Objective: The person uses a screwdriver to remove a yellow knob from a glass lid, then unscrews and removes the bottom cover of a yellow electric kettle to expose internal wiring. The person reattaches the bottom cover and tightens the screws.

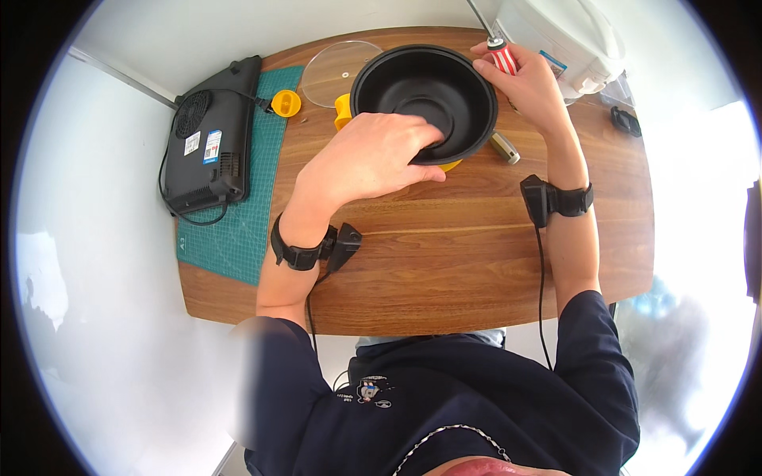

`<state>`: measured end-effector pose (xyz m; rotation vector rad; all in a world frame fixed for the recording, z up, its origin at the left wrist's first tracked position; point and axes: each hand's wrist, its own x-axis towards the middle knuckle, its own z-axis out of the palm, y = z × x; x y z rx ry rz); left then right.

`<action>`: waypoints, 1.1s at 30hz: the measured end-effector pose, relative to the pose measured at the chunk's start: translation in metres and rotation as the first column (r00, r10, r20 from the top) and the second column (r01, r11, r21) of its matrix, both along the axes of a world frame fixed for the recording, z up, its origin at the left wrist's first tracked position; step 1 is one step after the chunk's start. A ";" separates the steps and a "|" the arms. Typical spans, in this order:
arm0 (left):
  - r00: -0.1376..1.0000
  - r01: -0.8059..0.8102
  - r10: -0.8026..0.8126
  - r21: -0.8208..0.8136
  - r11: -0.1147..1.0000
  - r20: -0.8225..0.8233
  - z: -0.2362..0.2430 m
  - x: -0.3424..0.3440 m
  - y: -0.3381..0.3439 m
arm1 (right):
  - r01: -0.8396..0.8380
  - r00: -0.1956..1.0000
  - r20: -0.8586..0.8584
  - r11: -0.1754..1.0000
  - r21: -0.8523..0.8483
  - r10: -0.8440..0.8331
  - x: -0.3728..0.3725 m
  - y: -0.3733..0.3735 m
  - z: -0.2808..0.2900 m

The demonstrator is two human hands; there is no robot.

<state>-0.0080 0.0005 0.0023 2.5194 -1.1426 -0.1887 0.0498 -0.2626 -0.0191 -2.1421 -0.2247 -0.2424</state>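
A deep black pot (468, 103) sits toward the far side of the wooden table, with yellow parts (343, 113) showing at its left side and under its near edge. My left hand (381, 155) grips the pot's near rim, fingers curled inside and thumb outside. In my right hand (536, 86), beside the pot's right rim, is a screwdriver (502, 55) with a red-and-white striped handle. Its metal shaft points up and away to the left. A short metallic cylinder (505, 148) lies on the table by the pot's lower right; its other end is hidden.
A clear round lid (321, 75) lies behind the pot. At left, a black appliance with a fan grille (210, 143) rests on a green cutting mat (226, 250), near a yellow round knob (286, 103). A white appliance (567, 36) stands back right, near a small black object (625, 120).
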 end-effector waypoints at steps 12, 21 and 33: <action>0.977 -0.077 0.129 -0.283 0.956 0.168 0.017 0.002 0.016 | 0.052 0.998 0.043 0.999 0.006 -0.052 0.003 -0.006 -0.004; 0.930 -0.363 0.234 -0.799 0.479 -0.283 0.017 0.024 0.041 | 0.092 0.995 -0.004 0.957 0.276 -0.095 0.002 -0.003 0.005; 0.726 -0.681 -0.197 -0.648 -0.341 -0.659 -0.025 0.080 0.053 | -0.022 0.998 -0.054 0.953 0.303 0.040 -0.024 0.000 0.036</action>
